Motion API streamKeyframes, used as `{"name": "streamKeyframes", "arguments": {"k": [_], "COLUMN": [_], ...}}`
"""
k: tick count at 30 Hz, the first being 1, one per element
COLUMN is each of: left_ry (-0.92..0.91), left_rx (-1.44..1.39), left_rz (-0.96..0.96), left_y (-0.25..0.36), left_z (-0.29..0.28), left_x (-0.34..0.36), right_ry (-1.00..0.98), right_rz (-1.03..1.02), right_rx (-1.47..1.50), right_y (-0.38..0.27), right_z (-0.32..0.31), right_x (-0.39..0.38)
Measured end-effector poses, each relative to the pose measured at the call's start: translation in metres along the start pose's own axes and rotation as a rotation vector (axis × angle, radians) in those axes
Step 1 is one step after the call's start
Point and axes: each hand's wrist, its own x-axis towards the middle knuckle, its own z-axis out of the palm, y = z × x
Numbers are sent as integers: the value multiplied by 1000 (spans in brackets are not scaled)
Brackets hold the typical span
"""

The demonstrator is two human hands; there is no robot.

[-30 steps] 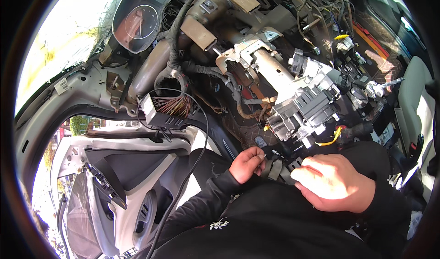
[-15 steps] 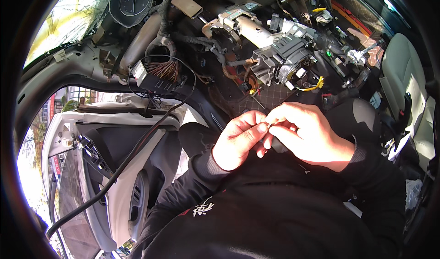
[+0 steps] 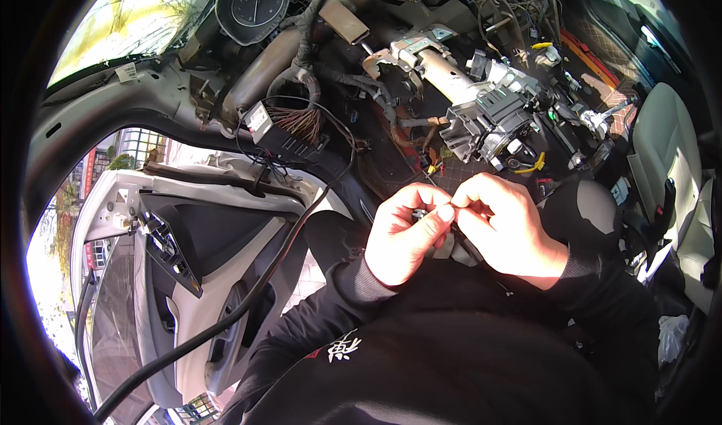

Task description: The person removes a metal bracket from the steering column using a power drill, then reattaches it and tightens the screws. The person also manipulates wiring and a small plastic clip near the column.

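Head view: the work area is bounded at left by the car door (image 3: 204,305), which stands swung outward, and at right by the light grey seat (image 3: 662,143). A black cable (image 3: 257,286) crosses in front of the door, rising from the lower left edge toward the connector box (image 3: 259,122) with its bundle of bare-ended or loose-looking wires (image 3: 297,125). The forward limit is the steering column (image 3: 449,79) and its switch assembly (image 3: 489,120). A gap remains between this assembly and the hands; quilted floor mat (image 3: 402,173) shows there. A knee (image 3: 602,213) lies near the right hand and limits room on that side.

The left hand (image 3: 402,235) is drawn in, thumb against fingers, holding a small metallic piece (image 3: 419,214). The piece is mostly hidden by the fingers; its full shape cannot be told. The right hand (image 3: 508,231) forms a narrow pinch, its fingertips touching or nearly touching the left thumb tip. Whether it grips the same piece cannot be told.

The small metallic piece lies on the left hand's side of the meeting point. A grey part (image 3: 462,250) is visible below, between both hands; contact with them cannot be determined.
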Motion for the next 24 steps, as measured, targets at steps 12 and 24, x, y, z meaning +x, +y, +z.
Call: {"name": "streamKeyframes", "arguments": {"k": [12,24], "left_ry": [351,462], "left_rx": [37,111], "left_rz": [91,96], "left_y": [14,42], "left_z": [-45,-97], "left_x": [49,143], "right_ry": [227,493], "right_rz": [415,339], "right_rx": [594,1006], "right_y": [26,77], "right_z": [76,138], "right_x": [56,164]}}
